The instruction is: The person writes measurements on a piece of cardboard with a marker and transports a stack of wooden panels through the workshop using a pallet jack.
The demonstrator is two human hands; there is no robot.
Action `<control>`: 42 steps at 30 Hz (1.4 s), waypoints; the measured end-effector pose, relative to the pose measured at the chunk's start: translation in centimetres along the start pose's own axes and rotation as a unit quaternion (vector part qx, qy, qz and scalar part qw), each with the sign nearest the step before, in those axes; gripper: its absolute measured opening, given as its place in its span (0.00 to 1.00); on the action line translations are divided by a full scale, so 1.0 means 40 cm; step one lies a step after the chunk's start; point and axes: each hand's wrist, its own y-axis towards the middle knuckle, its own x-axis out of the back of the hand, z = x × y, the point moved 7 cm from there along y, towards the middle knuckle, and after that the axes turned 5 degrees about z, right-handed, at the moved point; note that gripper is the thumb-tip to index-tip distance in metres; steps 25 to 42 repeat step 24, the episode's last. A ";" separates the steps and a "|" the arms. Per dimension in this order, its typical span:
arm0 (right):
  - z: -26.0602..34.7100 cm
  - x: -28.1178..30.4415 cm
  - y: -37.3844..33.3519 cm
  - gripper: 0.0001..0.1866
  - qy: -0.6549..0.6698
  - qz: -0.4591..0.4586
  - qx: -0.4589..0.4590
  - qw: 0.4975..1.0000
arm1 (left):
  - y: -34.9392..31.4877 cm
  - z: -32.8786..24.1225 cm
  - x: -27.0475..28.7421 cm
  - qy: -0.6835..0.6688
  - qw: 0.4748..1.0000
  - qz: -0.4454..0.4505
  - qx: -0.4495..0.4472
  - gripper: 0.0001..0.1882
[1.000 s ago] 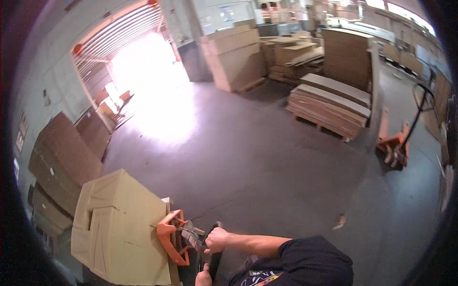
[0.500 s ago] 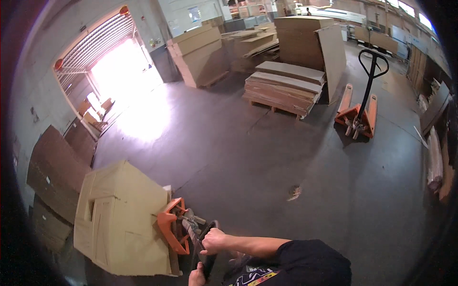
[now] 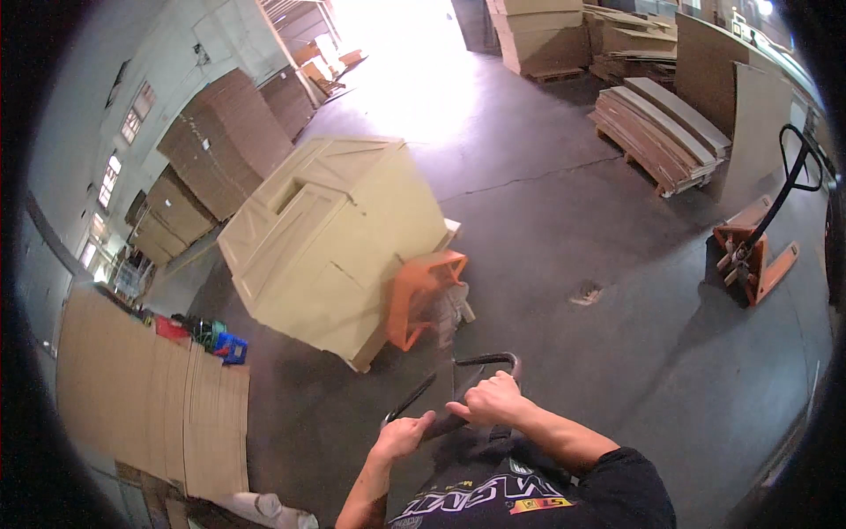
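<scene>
Both of my hands grip the black loop handle (image 3: 451, 418) of an orange pallet jack (image 3: 412, 300) in front of me. My left hand (image 3: 407, 435) is wrapped round the handle's left part. My right hand (image 3: 490, 401) is closed on it further right, thumb pointing left. The jack's orange body meets the near side of a large pale yellow panelled load (image 3: 335, 256), perhaps a stack of boards. The jack's forks are hidden beneath that load.
At right stands a second orange pallet jack (image 3: 743, 256), handle upright. Beyond it is a low pallet of boards (image 3: 656, 132). Brown sheet stacks (image 3: 225, 132) lean along the left wall, and a tall cardboard stack (image 3: 132, 379) stands near left by a blue crate (image 3: 231, 347). A bright doorway opens at the back.
My view has swung left, so the doorway and second jack appear further right. The yellow load and my jack now sit nearer the middle. Both hands stay on the handle.
</scene>
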 end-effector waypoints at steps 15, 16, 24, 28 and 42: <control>0.473 -0.669 -0.724 0.36 0.079 0.214 0.214 0.950 | -0.762 0.291 -0.657 0.049 0.990 0.034 0.129 0.40; 0.476 -0.695 -0.798 0.36 0.096 0.225 0.210 0.947 | -0.798 0.297 -0.727 0.043 0.987 0.042 0.149 0.39; 0.236 -0.721 -1.404 0.38 0.002 0.288 0.103 0.952 | -1.177 -0.128 -1.233 -0.059 0.991 0.025 0.118 0.39; 0.236 -0.721 -1.404 0.38 0.002 0.288 0.103 0.952 | -1.177 -0.128 -1.233 -0.059 0.991 0.025 0.118 0.39; 0.236 -0.721 -1.404 0.38 0.002 0.288 0.103 0.952 | -1.177 -0.128 -1.233 -0.059 0.991 0.025 0.118 0.39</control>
